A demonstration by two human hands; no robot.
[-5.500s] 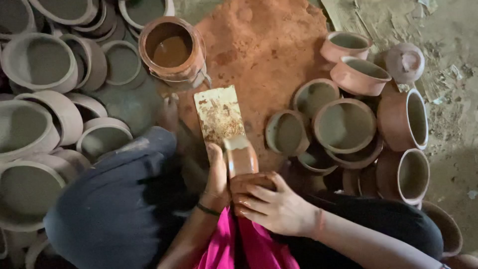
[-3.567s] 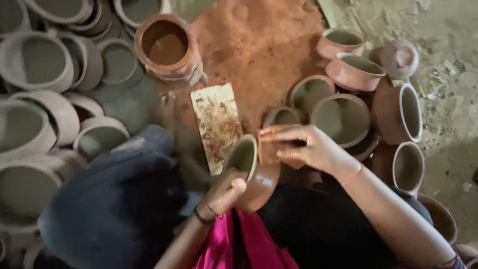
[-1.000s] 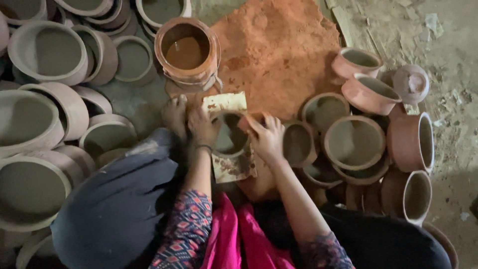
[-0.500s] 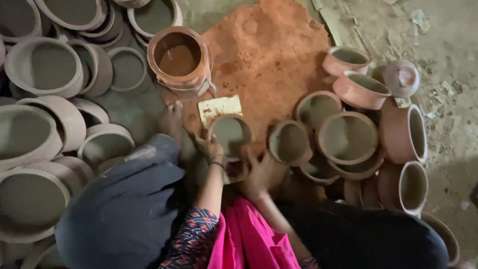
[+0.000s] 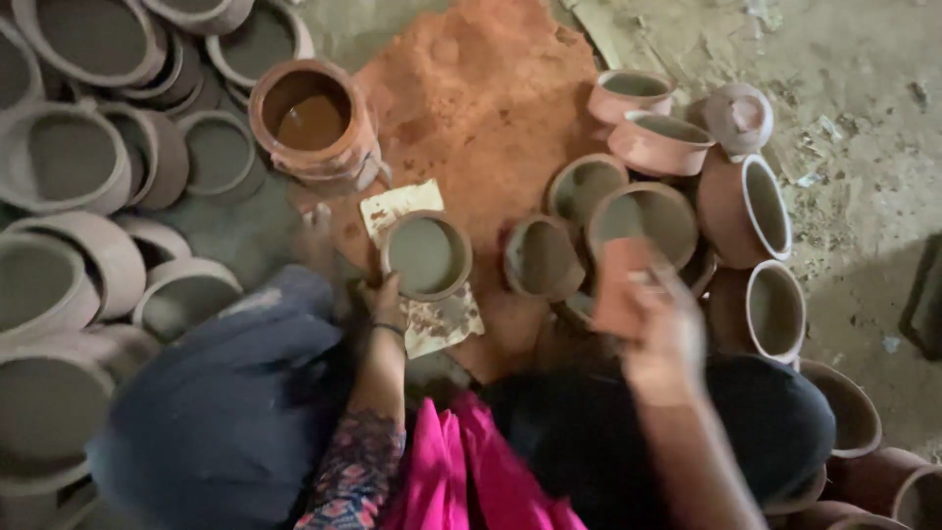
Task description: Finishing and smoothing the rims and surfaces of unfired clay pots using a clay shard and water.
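Note:
A small grey unfired clay pot stands mouth up on a stained cream flat piece laid on the ground. My left hand grips the pot's near rim. My right hand is raised to the right, blurred, over the cluster of pots, and holds a flat reddish-orange piece; I cannot tell what that piece is. A round clay vessel with red-brown liquid stands just beyond the pot, to the left.
A heap of red-orange powder covers the ground ahead. Grey unfired bowls crowd the left side. Grey and reddish-coated pots cluster at the right. My knees in dark cloth and a pink garment fill the bottom.
My right hand has left the pot's near side and swung up to the right, now holding a reddish piece. My left hand stays on the pot, which rests on the cream piece.

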